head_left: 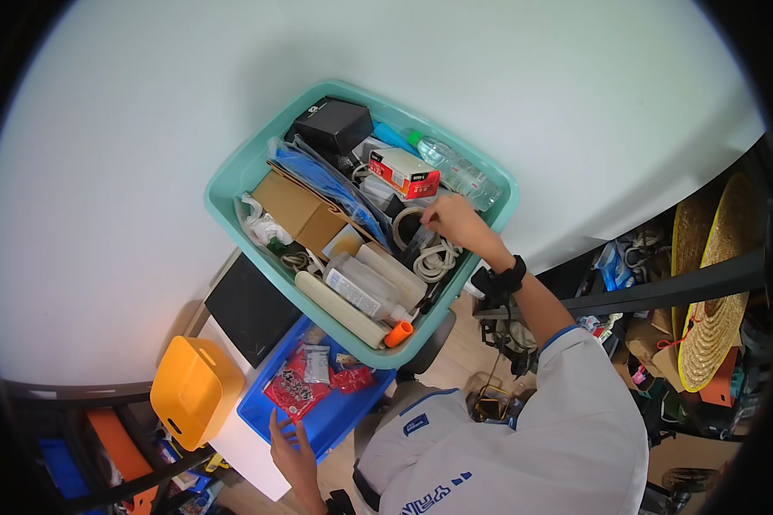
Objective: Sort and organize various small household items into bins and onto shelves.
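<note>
My right hand (458, 223) reaches into a teal bin (223, 184), its fingers bent together beside a tape roll (400, 232). Whatever those fingers pinch, if anything, is hidden. Just below the hand lies a coiled white cable (438, 261). My left hand (293, 453) is open, fingers spread, at the near edge of a blue tray (331, 429). A red package (297, 388) and a small silver packet (317, 364) lie in that tray, close to the left fingertips.
The bin also holds a black box (333, 125), a plastic bottle (459, 170), a red-and-white box (402, 174), a cardboard box (290, 206) and an orange cylinder (398, 334). A yellow basket (199, 390) stands left of the tray. Straw hats (720, 300) hang at the right.
</note>
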{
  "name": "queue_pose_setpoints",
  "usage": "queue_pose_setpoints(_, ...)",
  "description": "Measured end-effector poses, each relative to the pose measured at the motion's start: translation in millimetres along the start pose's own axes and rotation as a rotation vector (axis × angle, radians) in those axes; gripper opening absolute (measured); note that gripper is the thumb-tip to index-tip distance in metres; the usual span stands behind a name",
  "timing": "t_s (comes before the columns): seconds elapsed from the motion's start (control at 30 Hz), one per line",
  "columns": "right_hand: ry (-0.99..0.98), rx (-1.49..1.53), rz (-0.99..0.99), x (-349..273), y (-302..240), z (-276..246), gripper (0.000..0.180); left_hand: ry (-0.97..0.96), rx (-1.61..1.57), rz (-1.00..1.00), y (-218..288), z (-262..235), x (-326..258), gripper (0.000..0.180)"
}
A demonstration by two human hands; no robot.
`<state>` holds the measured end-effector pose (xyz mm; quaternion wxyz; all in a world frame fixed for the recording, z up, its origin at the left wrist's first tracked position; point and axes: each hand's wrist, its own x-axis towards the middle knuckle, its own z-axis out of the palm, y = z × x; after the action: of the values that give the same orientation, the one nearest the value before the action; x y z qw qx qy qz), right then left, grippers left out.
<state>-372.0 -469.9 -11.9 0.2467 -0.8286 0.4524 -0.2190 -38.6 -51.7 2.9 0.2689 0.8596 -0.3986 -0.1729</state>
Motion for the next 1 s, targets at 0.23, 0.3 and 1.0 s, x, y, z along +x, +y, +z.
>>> queue_pose_setpoints(0.23,-0.080,-0.156,-0.058,-7.6,-3.3,7.6,0.019,-0.001,0.006,-0.032,-13.0,-4.4,-9.6,0.056)
queue_pose_setpoints(0.3,-0.048,-0.202,-0.131,-9.9,-3.7,11.3,0.022,-0.004,0.023,0.063,-19.5,-7.4,-13.6,0.053)
queue_pose_setpoints(1.0,-0.344,0.145,-0.438,-166.7,-260.3,73.5,0.030,-0.002,0.109,0.147,-140.0,159.8,79.6,0.048)
